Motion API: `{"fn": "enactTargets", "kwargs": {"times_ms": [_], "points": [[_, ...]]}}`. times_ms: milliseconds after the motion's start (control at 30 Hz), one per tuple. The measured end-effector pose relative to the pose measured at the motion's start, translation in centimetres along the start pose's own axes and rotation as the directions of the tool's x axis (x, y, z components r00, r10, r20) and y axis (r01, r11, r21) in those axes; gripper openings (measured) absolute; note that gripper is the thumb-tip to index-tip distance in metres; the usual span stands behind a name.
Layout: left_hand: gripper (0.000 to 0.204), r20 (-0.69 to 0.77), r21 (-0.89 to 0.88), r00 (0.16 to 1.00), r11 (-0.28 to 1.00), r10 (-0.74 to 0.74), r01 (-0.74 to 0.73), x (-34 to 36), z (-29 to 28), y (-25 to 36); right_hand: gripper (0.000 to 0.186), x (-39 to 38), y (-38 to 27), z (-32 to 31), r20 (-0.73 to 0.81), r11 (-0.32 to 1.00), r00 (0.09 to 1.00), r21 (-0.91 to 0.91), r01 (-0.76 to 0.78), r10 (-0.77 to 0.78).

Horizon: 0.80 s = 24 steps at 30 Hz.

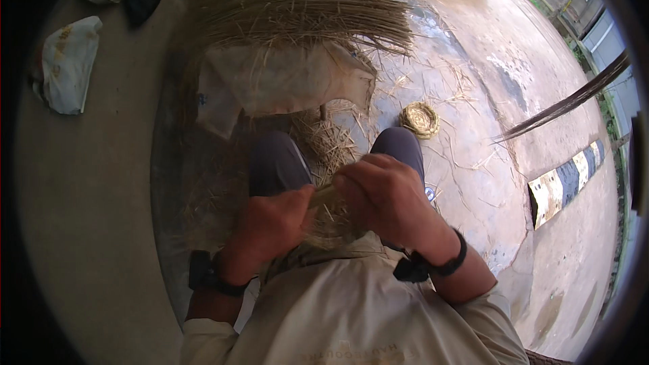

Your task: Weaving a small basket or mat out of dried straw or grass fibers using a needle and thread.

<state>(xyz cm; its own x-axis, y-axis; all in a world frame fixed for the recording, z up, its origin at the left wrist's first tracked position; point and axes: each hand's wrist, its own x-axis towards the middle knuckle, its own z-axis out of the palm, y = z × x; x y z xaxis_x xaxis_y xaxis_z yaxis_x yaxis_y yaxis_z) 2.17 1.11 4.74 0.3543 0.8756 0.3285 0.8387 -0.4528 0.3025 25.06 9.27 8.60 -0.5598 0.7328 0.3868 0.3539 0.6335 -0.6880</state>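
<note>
Straw strip (326, 196), in the near middle, runs between the left hand (287, 220) and the right hand (384, 192), both curled closed on it, and I judge it is being shaped, so the next move calls for steady, even tension.

The left hand (280, 222), at 7 o'clock, and the right hand (389, 192), at 4, grip a pale straw strip (324, 197) between them. At 12 o'clock lies a large straw bundle (297, 10), a beige cloth (294, 81) just nearer. A small coiled straw basket (420, 120) sits at 2, a striped bar (566, 184) at 3, a white bag (69, 67) at 10.
</note>
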Motion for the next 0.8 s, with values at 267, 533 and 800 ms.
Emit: {"fn": "enactTargets", "kwargs": {"times_ms": [267,533,800], "points": [[0.032,-0.008,-0.035,0.995,0.995,0.098,-0.098,1.7,0.1,1.2,0.017,3.5,4.0,2.3,0.123,0.991,0.983,0.021,0.131,-0.133],[0.033,0.042,-0.080,0.995,0.993,0.096,-0.092,1.9,-0.5,0.9,0.024,3.8,3.4,3.0,0.053,0.798,0.998,0.603,-0.013,-0.024],[0.033,0.171,-0.059,0.985,0.998,-0.010,0.021,1.2,-5.5,-1.5,0.031,2.4,4.5,-6.0,-0.038,0.086,0.837,0.996,-0.011,0.546]]}}
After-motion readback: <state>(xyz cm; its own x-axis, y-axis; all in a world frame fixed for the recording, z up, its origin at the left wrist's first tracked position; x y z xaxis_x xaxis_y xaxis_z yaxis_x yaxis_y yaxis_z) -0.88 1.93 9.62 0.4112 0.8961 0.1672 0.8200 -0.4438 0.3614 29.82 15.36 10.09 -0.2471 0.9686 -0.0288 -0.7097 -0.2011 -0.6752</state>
